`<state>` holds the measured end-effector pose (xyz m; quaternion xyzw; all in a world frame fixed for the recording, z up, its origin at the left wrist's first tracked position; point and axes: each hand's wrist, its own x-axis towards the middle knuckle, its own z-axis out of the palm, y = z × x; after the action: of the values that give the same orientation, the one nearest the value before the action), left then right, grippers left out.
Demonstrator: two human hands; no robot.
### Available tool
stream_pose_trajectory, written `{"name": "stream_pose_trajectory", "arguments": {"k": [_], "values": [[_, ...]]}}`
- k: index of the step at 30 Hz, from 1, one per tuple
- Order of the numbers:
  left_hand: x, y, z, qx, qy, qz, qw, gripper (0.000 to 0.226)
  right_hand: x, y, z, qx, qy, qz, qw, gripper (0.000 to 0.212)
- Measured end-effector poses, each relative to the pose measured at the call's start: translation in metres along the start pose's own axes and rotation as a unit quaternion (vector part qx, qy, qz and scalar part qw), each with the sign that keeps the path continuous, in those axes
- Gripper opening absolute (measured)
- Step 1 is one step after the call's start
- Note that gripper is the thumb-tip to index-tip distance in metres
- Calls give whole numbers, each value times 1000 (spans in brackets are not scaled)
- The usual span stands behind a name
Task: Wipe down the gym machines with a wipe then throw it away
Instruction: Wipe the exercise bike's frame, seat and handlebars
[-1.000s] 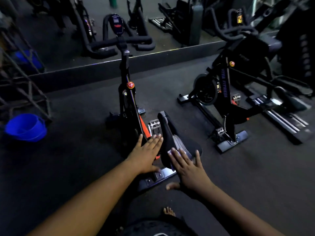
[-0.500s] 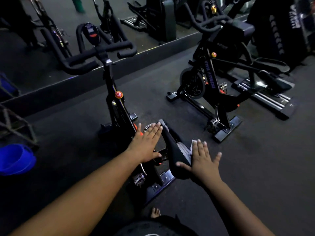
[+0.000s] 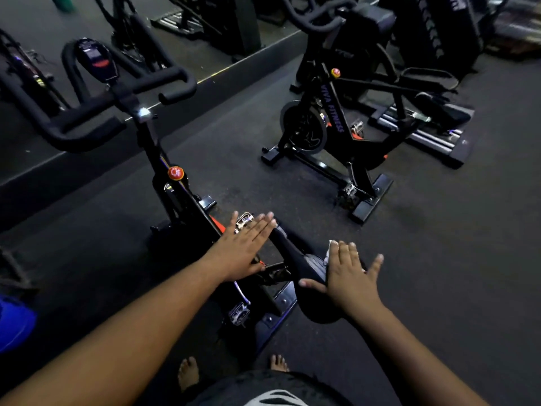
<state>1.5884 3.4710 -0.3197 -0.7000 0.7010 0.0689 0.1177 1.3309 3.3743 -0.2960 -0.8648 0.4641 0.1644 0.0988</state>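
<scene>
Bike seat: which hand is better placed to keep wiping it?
Right. The right hand already presses the wipe flat on the seat. The left hand lies flat beside the seat with no wipe visible.

The right hand (image 3: 349,278) hides most of the white wipe (image 3: 332,248); the blue bucket (image 3: 13,323) is cut off

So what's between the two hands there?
In the head view, the bike's black saddle runs between the left hand and right hand, which presses a white wipe on it.
</scene>
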Motion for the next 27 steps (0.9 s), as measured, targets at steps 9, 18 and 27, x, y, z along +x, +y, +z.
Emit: {"name": "stream_pose_trajectory", "arguments": {"k": [9,18,27], "values": [[13,-59,2,-32,47,102,993,113,61,-140,-7,25,101,-17,994,98],[25,-79,-17,10,3,212,977,109,-19,-102,34,-18,107,151,983,112],[42,-64,-12,-16,-20,263,964,113,-26,-150,51,77,110,305,943,121]]}}
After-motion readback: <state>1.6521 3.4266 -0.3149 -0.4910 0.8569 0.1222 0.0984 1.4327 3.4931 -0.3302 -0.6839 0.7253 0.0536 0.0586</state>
